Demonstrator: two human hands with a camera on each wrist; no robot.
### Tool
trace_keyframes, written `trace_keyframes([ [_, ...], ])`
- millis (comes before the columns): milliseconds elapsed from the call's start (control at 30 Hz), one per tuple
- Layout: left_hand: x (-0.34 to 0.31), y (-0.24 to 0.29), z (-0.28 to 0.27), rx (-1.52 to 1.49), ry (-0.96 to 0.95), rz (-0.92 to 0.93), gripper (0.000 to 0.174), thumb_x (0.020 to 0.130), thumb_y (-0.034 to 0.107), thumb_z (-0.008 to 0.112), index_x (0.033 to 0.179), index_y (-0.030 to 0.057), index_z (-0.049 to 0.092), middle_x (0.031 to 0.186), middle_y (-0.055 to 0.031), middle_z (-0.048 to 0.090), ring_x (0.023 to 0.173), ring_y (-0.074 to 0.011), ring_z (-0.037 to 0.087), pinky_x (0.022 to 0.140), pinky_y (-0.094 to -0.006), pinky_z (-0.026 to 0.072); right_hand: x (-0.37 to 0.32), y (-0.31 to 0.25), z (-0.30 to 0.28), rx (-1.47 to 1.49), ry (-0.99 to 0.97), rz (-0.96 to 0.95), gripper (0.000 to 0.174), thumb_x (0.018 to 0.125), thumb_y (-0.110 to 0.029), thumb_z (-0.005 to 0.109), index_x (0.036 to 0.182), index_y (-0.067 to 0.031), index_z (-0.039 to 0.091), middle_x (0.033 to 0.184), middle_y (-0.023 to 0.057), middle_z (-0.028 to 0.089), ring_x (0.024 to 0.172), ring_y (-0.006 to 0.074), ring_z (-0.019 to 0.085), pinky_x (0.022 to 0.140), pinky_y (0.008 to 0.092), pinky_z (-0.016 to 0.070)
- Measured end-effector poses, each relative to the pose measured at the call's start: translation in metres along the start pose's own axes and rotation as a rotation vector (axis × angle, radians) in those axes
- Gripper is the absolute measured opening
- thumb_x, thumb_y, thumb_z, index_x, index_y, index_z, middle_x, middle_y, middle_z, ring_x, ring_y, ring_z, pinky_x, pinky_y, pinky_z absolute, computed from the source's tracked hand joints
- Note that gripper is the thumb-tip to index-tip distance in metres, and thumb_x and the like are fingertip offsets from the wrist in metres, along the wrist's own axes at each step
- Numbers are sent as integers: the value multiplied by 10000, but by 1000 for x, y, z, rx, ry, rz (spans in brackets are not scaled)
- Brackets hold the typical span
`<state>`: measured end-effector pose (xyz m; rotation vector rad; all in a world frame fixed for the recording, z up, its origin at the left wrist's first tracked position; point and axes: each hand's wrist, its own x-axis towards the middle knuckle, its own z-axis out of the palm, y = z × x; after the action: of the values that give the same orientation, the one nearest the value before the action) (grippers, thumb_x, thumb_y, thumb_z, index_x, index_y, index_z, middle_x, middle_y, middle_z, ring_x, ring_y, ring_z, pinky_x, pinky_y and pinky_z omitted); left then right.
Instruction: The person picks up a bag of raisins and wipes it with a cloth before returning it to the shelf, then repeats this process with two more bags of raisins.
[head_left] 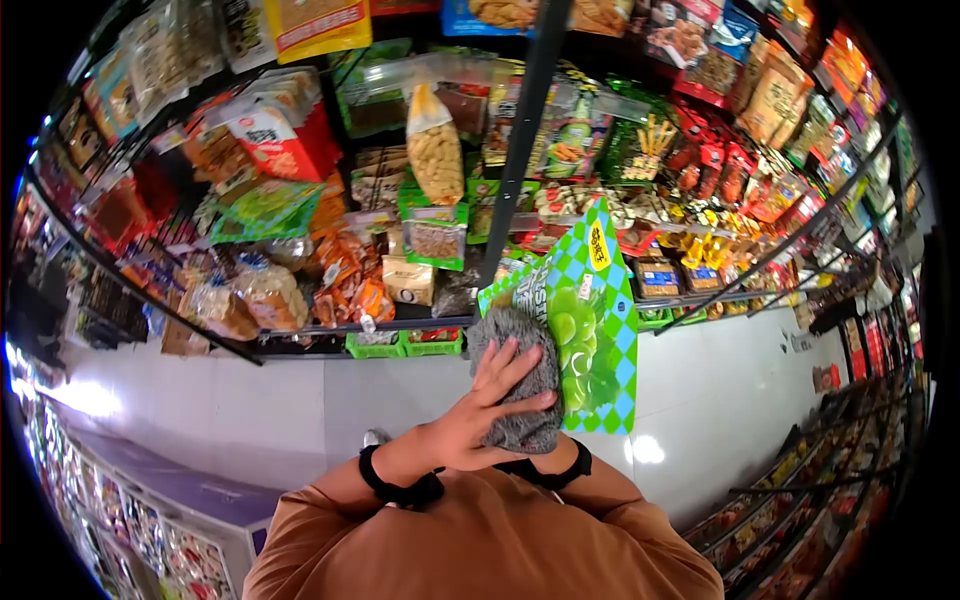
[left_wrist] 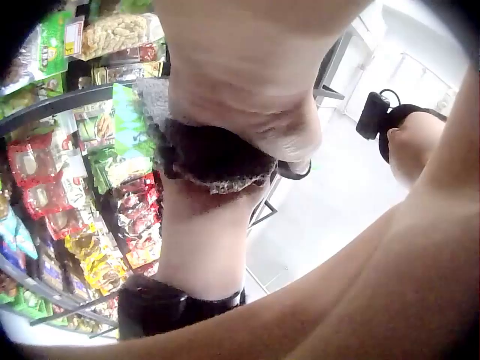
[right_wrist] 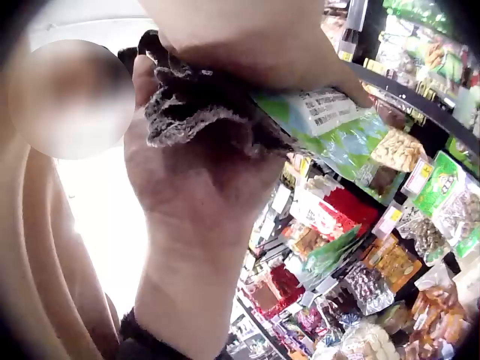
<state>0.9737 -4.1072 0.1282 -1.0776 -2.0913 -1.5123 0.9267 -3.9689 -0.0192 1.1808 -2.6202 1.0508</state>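
A green and blue checkered bag [head_left: 605, 350] with green round sweets pictured on it stands upright in front of the shelves. Over its left side lies a grey fluffy cloth [head_left: 505, 328]. My left hand [head_left: 470, 420] presses on the cloth with its fingers spread and nearly straight. My right hand [head_left: 552, 458] is mostly hidden behind the cloth in the head view. The right wrist view has the right hand [right_wrist: 247, 45] at the top, gripping the bag [right_wrist: 330, 139], its fingertips hidden, with the cloth [right_wrist: 180, 112] bunched between both hands.
Shelves of packaged snacks curve across the front, with a black upright post [head_left: 520, 140] and a dark shelf rail [head_left: 400, 325]. Green baskets [head_left: 430, 343] sit low at the shelf's front. Pale floor [head_left: 400, 385] lies below, and more racks [head_left: 820, 480] stand at the right.
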Motion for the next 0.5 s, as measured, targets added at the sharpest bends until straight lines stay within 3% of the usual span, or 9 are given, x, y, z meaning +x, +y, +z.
trace_keyframes([
  [100, 2, -1, -19, 61, 61, 15, 654, 861, 380, 585, 1405, 83, 375, 1520, -233, 85, 1411, -404, 14, 1096, -543, 29, 19, -25, 6, 336, 32, -94, 673, 965, -401, 306, 1461, -6, 82, 1524, 165, 64, 1410, 282, 88, 1135, 413, 89],
  [167, 11, -4, -33, -38, 315, 34, 689, 925, 458, 442, 1448, 50, 253, 1525, -230, 35, 1414, -382, 22, 1104, -514, 33, 40, -54, -3, 649, 83, -165, 706, 956, -436, 294, 1464, -4, 62, 1527, 181, 36, 1415, 299, 63, 1132, 420, 67],
  [200, 11, -4, -43, -46, 332, -28, 721, 947, 507, 317, 1460, 21, 172, 1530, -215, 1, 1414, -360, 14, 1113, -475, 43, 53, -71, -12, 800, 110, -200, 723, 952, -454, 287, 1465, -3, 52, 1529, 190, 21, 1417, 308, 50, 1131, 423, 56],
  [233, -19, -24, -39, -325, 341, -278, 745, 948, 533, 295, 1449, -5, 182, 1528, -184, 68, 1401, -306, 113, 1114, -415, 116, 66, -88, -24, 950, 136, -236, 740, 947, -471, 281, 1467, -2, 42, 1531, 198, 7, 1420, 316, 38, 1130, 427, 45],
  [267, -20, -24, -47, -431, 414, -353, 730, 953, 544, 262, 1447, 11, 203, 1507, -149, 161, 1365, -267, 214, 1106, -396, 172, 87, -114, -49, 741, 182, -387, 787, 921, -524, 253, 1467, 0, 37, 1522, 236, -33, 1419, 346, -18, 1119, 451, 4],
  [300, -22, -23, -55, -538, 485, -427, 718, 958, 556, 229, 1445, 28, 223, 1486, -114, 255, 1330, -229, 314, 1098, -376, 228, 89, -127, -45, 818, 223, -389, 763, 927, -506, 258, 1470, -10, 57, 1520, 243, -21, 1416, 364, -14, 1114, 474, -5],
  [333, -25, -20, -74, -368, 289, -353, 658, 986, 495, 157, 1442, 26, 231, 1484, -118, 259, 1333, -227, 310, 1093, -389, 243, 94, -132, -44, 801, 225, -393, 765, 927, -514, 253, 1471, -13, 55, 1521, 240, -20, 1416, 363, -14, 1114, 474, -5],
  [433, -30, -22, -87, -447, 340, -424, 656, 987, 493, 173, 1440, 23, 228, 1482, -118, 263, 1334, -230, 308, 1080, -385, 268, 105, -132, -18, 882, 196, -299, 782, 926, -547, 232, 1471, -14, 55, 1525, 226, -14, 1416, 361, -17, 1116, 467, -8],
  [500, -29, -7, -101, -486, 304, -484, 751, 953, 548, 266, 1445, -9, 158, 1489, -114, 224, 1364, -208, 212, 1096, -362, 198, 122, -148, -18, 820, 320, -374, 811, 917, -581, 232, 1469, -11, 60, 1526, 216, 27, 1411, 352, 58, 1124, 444, 53],
])
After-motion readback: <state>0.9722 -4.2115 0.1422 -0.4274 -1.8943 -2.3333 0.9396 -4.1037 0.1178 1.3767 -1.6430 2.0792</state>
